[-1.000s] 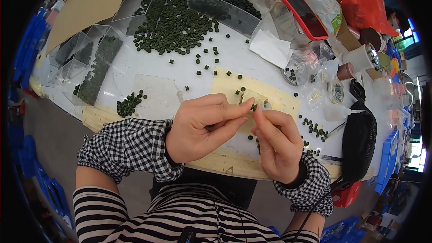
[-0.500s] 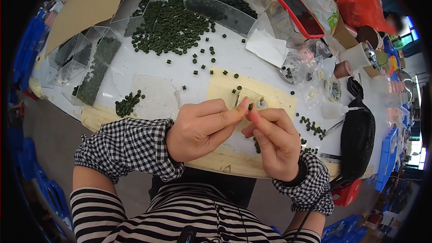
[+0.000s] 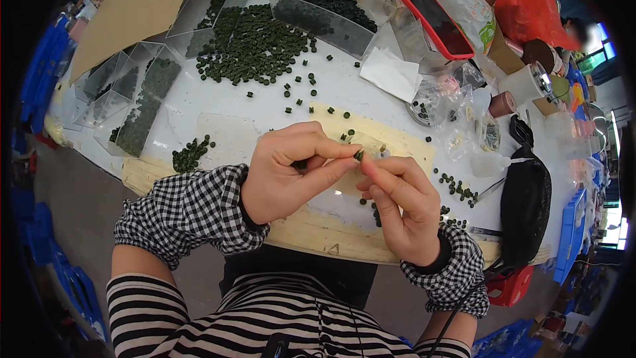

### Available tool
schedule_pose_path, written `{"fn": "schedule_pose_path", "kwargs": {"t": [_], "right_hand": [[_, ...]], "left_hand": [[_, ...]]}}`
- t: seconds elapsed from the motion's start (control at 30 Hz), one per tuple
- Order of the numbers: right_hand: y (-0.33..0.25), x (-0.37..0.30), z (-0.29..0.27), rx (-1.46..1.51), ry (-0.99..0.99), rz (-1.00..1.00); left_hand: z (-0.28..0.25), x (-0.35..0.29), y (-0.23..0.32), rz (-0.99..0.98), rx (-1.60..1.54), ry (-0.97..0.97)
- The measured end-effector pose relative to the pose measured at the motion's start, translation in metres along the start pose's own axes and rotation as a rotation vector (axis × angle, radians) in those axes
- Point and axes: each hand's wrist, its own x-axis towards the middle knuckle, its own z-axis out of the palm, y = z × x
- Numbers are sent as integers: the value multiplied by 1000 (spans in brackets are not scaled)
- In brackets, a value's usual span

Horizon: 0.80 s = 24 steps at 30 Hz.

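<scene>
A tiny dark green spool-shaped piece [image 3: 358, 155] is between my two hands, above the front middle of the table. My left hand [image 3: 285, 172] pinches it between thumb and forefinger, the other fingers curled under. From the other side, the bent fingers of my right hand [image 3: 407, 209] close in on the same piece, a fingertip pressed against it. Below the hands lies a yellowish sheet [image 3: 414, 149] with a few loose green pieces on it. A small pile of green pieces [image 3: 190, 154] sits left of my left hand; others [image 3: 457, 185] lie scattered right of my right hand.
A large heap of green pieces [image 3: 255, 46] spreads at the back, beside clear plastic bins [image 3: 324, 23] and another clear bin [image 3: 142, 103] at left. A red-cased phone [image 3: 434, 21], white tissue [image 3: 389, 73], squeeze bottle [image 3: 489, 163] and black pouch [image 3: 525, 199] stand toward the right.
My left hand has turned and its thumb has straightened toward the green piece. The piece has moved slightly left and up. My right hand has barely shifted.
</scene>
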Motion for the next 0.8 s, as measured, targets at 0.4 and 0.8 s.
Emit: {"fn": "schedule_pose_path", "kwargs": {"t": [0.4,0.8], "right_hand": [[0,0,2,-107,31,-73],[1,-1,6,-177,26,-110]], "left_hand": [[-4,-1,4,-38,-59,3],[5,-12,6,41,13,-19]]}}
